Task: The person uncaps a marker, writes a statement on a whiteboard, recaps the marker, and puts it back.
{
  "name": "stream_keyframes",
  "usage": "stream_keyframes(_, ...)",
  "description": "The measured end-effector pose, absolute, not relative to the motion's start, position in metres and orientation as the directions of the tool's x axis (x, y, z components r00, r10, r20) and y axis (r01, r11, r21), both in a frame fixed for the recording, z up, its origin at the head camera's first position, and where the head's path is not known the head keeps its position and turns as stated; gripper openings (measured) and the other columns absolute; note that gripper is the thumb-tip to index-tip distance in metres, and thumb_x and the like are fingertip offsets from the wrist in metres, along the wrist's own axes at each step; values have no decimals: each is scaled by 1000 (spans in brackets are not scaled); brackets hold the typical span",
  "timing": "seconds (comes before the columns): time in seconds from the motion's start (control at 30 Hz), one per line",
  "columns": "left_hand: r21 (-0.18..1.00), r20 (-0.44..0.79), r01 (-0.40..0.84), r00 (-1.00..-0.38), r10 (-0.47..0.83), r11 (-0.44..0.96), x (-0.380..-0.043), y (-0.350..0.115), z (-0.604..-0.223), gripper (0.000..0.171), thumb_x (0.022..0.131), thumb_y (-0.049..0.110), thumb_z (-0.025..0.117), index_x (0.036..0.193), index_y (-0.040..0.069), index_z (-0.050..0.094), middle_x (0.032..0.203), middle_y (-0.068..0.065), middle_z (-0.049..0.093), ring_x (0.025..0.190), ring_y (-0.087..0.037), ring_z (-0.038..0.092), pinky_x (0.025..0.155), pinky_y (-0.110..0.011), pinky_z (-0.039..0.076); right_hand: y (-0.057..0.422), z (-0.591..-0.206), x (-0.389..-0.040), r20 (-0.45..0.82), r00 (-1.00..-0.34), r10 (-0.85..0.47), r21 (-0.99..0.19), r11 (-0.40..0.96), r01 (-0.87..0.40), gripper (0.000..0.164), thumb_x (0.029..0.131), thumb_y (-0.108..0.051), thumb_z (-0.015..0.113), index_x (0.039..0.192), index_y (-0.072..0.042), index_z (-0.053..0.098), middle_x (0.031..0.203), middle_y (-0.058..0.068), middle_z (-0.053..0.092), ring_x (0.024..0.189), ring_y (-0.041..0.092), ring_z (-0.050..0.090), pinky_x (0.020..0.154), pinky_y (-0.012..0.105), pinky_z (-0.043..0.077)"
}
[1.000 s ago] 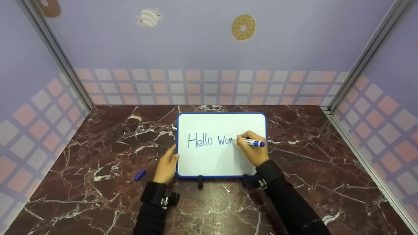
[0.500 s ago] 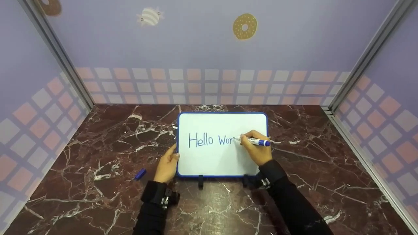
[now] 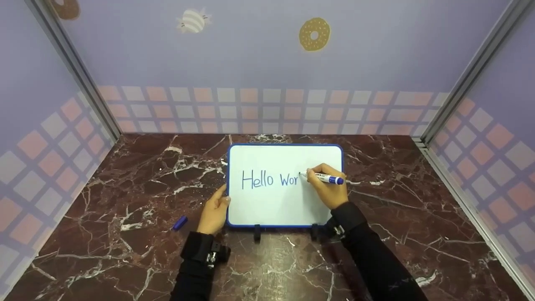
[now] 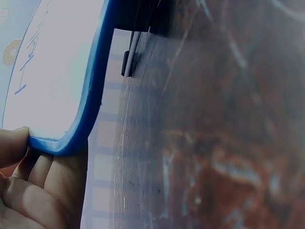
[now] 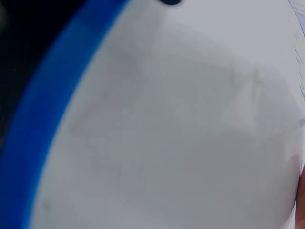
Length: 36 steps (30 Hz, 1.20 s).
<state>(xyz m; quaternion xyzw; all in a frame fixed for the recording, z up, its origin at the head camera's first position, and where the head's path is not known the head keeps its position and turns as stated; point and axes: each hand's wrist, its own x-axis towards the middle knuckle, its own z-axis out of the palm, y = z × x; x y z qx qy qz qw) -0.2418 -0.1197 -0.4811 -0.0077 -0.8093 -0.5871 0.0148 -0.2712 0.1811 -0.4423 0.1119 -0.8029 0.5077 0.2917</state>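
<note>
A whiteboard (image 3: pixel 267 209) with a blue frame stands propped on the marble table, "Hello Wor" written on it in blue. My left hand (image 3: pixel 213 212) grips its left edge; the left wrist view shows the thumb (image 4: pixel 14 145) on the front and the other fingers behind the lower corner. In my right hand (image 3: pixel 330 190) is a white marker (image 3: pixel 322 177) with a blue end, pinched between thumb and fingers. Its tip is at the board just after the "r". The right wrist view holds mostly blurred board surface (image 5: pixel 167 143), with a sliver of the hand at its right edge.
A blue marker cap (image 3: pixel 179 223) lies on the table left of my left hand. Black feet (image 3: pixel 257 233) support the board's lower edge. Patterned walls (image 3: pixel 267 62) enclose the table (image 3: pixel 125 259) at the back and both sides.
My right hand has shifted slightly right and up with the marker, and its tip now sits near the top of the "r". The left hand keeps its hold on the board.
</note>
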Motion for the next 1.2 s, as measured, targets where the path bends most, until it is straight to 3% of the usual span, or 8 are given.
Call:
stream_keyframes(0.37,960,7,6,-1000,-2,281,-240,-121,-481,49,103,9,42,150,-1,32,135,-35,53,126,-43,53,105,-51,46,176,-444,-267,573,-812,114,-752,468,-465,17,82,4,70,66,2,65,63,11,64,56,7,50,51,16,38)
stream_keyframes(0.83,954,33,31,-999,-1,299,-242,-121,-481,49,103,7,41,150,-3,33,143,-34,45,133,-45,45,112,-54,38,184,-445,-263,542,-840,6,-740,477,-474,19,82,-3,69,64,-7,65,61,4,62,52,8,47,48,18,34)
stream_keyframes(1.2,949,17,14,-1000,-7,316,-241,-119,-481,49,103,9,42,150,-1,34,142,-33,46,133,-45,46,112,-54,37,185,-443,-260,523,-849,75,-773,462,-435,19,82,2,68,64,-1,64,60,8,62,54,6,48,49,17,35)
